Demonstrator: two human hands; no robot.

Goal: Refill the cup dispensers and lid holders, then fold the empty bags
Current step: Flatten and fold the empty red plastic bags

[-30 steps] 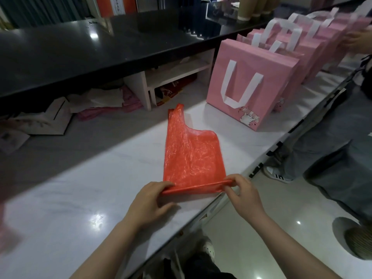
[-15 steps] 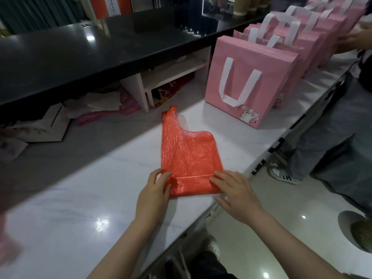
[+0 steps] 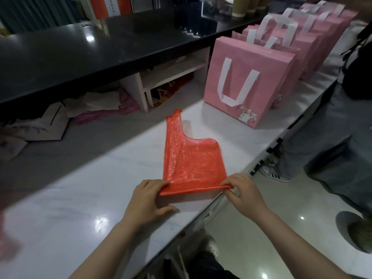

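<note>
At frame centre, left hand (image 3: 148, 200) and right hand (image 3: 244, 193) each pinch the red bag's (image 3: 191, 158) rolled near edge on the white bench (image 3: 80, 198).

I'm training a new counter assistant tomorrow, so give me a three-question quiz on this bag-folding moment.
1. True or false: the red plastic bag lies on the white counter.
2. Which part of the bag do the left hand and right hand pinch? A) its handle B) its rolled near edge C) its middle
3. What stands in a row behind the bag?

Key: 1 true; 2 B; 3 pink gift bags.
</note>
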